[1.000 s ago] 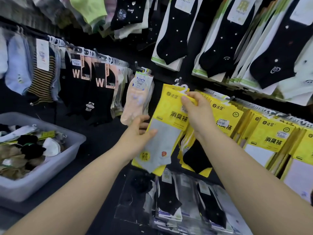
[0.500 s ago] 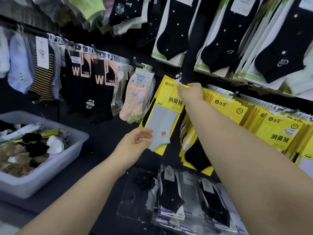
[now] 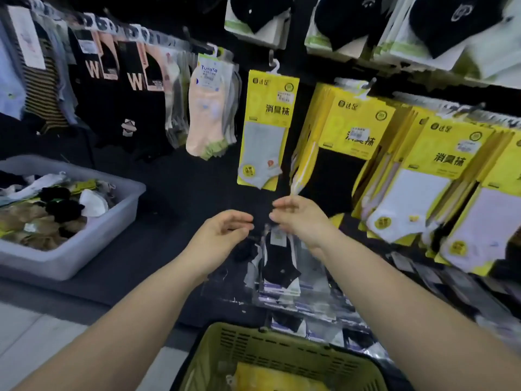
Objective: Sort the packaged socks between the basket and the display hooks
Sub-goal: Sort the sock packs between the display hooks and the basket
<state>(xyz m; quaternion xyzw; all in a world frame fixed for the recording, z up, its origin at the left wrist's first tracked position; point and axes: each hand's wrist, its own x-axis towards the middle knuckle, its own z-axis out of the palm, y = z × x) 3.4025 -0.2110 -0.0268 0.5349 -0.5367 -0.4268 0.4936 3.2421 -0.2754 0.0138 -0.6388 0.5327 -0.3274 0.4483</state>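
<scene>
Head view: the yellow-carded grey sock pack (image 3: pixel 264 131) now hangs alone at centre frame. Your left hand (image 3: pixel 220 238) and right hand (image 3: pixel 301 218) have released it and are empty and relaxed, so that's one sorted.

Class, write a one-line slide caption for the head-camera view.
Left hand and right hand hover empty below a yellow pack of grey socks hanging on a hook, above a green basket.

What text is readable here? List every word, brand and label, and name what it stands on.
"TuYaYa": card on the peach sock pack.
"W": black sock packs on the left hooks.
"消臭袜": the lone yellow sock pack, and the yellow packs to its right.
Too blurred to read: brand marks, stickers and round badges on the yellow packaging, and all other tags.
</scene>
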